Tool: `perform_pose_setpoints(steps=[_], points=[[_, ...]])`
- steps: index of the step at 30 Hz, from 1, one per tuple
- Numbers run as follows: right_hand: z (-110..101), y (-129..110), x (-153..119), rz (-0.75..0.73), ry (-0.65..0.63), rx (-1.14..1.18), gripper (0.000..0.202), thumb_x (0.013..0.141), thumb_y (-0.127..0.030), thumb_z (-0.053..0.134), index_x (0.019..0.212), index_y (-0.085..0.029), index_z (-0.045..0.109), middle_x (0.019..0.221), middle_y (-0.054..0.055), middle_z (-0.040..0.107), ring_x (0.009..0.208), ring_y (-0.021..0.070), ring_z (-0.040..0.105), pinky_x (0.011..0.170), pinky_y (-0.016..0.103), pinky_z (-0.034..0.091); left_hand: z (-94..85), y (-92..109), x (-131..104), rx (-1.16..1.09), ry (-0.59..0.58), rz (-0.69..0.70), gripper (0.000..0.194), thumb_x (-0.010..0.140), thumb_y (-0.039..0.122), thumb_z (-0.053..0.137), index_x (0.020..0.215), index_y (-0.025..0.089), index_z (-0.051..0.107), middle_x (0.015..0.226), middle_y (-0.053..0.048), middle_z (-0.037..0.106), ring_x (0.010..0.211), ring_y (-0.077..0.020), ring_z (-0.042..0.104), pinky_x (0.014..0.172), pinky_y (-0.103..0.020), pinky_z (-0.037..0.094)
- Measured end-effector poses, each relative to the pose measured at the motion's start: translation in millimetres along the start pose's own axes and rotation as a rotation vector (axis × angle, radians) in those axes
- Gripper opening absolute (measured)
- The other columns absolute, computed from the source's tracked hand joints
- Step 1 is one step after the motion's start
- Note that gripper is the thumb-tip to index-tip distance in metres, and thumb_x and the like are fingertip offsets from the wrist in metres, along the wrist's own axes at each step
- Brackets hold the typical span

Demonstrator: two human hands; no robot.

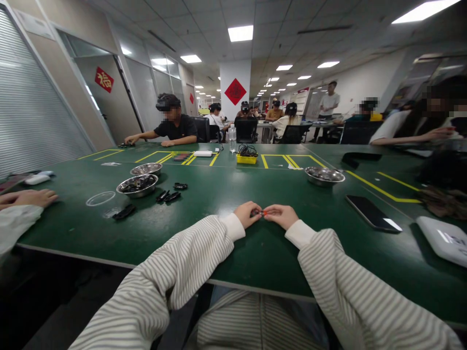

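Note:
My left hand (248,214) and my right hand (281,215) meet above the green table (255,248), fingertips pinched together. Between them is a small part with an orange-red end (263,212); its kind is too small to make out. The left fingers close on its darker side, the right fingers on the orange-red end. Left of my hands lie several small black parts (168,196) on the table. Farther left stands a metal bowl (136,185) filled with dark parts, with a second metal bowl (146,168) just behind it.
On the right are a metal bowl (324,176) with parts, a phone (372,213) and a white case (443,238). A yellow box (247,158) of black cables and a bottle (232,138) stand farther back. Another person's hand (36,198) rests at the left edge.

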State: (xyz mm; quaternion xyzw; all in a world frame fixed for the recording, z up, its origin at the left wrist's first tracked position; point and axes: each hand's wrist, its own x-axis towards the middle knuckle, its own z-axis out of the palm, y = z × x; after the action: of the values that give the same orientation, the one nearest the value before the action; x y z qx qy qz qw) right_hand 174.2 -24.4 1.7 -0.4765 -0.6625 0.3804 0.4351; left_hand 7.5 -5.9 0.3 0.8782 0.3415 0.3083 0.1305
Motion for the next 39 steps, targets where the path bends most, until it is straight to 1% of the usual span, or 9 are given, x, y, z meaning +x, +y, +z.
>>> perform_pose_setpoints(steps=[4,10,18,21,27,31,35,37,39], points=[[-2.3,-0.5,0.1,0.010,-0.013,0.009,0.024,0.052,-0.025,0.062,0.073,-0.012,0.061,0.068,0.006,0.065,0.063,0.0168,0.061,0.064,0.030,0.050,-0.7,-0.2,-0.7,0.009,0.014,-0.003,0.015,0.069,0.023,0.049,0.082,0.017,0.053,0.073,0.000,0.050,0.066,-0.0089,0.048,0.062,-0.020,0.039],[-4.4,-3.4,-0.7,-0.092,0.047,-0.161,0.020,0.053,-0.023,0.062,0.071,-0.013,0.063,0.071,0.006,0.064,0.065,0.0160,0.059,0.064,0.028,0.048,-3.4,1.7,-0.5,-0.008,0.002,0.028,0.015,0.070,0.025,0.048,0.082,0.017,0.053,0.073,0.000,0.051,0.068,-0.0093,0.048,0.063,-0.020,0.039],[-1.4,-0.5,-0.1,-0.054,0.019,-0.004,0.019,0.051,-0.023,0.064,0.067,-0.013,0.060,0.064,0.004,0.063,0.061,0.0148,0.059,0.063,0.028,0.048,-2.8,1.4,-1.1,-0.006,0.011,0.054,0.020,0.069,0.023,0.049,0.088,0.016,0.051,0.073,0.000,0.052,0.068,-0.0093,0.048,0.064,-0.021,0.040],[-1.8,0.7,0.0,-0.048,0.010,-0.009,0.017,0.051,-0.021,0.064,0.065,-0.013,0.059,0.064,0.004,0.063,0.060,0.0144,0.059,0.063,0.027,0.048,-3.4,2.7,-1.4,0.005,-0.005,0.100,0.026,0.070,0.021,0.048,0.095,0.017,0.048,0.075,0.000,0.052,0.069,-0.0094,0.048,0.066,-0.021,0.040],[-2.8,-0.7,-0.9,-0.038,0.011,-0.092,0.013,0.050,-0.022,0.064,0.058,-0.013,0.059,0.059,0.003,0.062,0.056,0.0139,0.058,0.061,0.026,0.047,-6.4,4.8,-2.1,0.046,-0.024,0.180,0.025,0.074,0.023,0.044,0.098,0.018,0.049,0.078,-0.001,0.053,0.073,-0.0105,0.048,0.070,-0.023,0.039],[-4.8,-2.4,-1.6,-0.073,-0.032,-0.137,0.015,0.054,-0.025,0.061,0.063,-0.014,0.062,0.066,0.004,0.064,0.062,0.0144,0.058,0.065,0.026,0.047,-5.7,3.7,-2.5,0.102,-0.027,0.202,0.023,0.076,0.025,0.042,0.096,0.020,0.051,0.080,-0.002,0.053,0.076,-0.0114,0.047,0.072,-0.023,0.038],[-6.3,-5.3,-2.8,-0.112,-0.031,-0.296,0.018,0.060,-0.025,0.056,0.074,-0.016,0.064,0.074,0.004,0.064,0.068,0.0146,0.058,0.063,0.024,0.046,-8.9,-10.9,2.5,0.222,0.001,0.157,0.021,0.076,0.027,0.041,0.091,0.022,0.055,0.083,-0.002,0.054,0.077,-0.0124,0.047,0.070,-0.023,0.037],[-6.3,-6.9,-3.5,-0.108,-0.021,-0.346,0.019,0.062,-0.025,0.054,0.077,-0.017,0.064,0.077,0.004,0.064,0.067,0.0141,0.058,0.062,0.024,0.046,-16.7,-29.3,6.5,0.305,0.042,0.076,0.021,0.076,0.028,0.041,0.090,0.023,0.055,0.084,-0.002,0.054,0.079,-0.0131,0.047,0.070,-0.024,0.037],[-6.0,-8.2,-4.3,-0.099,-0.019,-0.374,0.019,0.063,-0.025,0.053,0.077,-0.017,0.064,0.077,0.003,0.065,0.066,0.0136,0.058,0.061,0.024,0.046,-29.9,-55.3,9.7,0.391,0.101,-0.068,0.020,0.076,0.028,0.041,0.088,0.023,0.056,0.084,-0.002,0.054,0.079,-0.0137,0.047,0.069,-0.024,0.037]])
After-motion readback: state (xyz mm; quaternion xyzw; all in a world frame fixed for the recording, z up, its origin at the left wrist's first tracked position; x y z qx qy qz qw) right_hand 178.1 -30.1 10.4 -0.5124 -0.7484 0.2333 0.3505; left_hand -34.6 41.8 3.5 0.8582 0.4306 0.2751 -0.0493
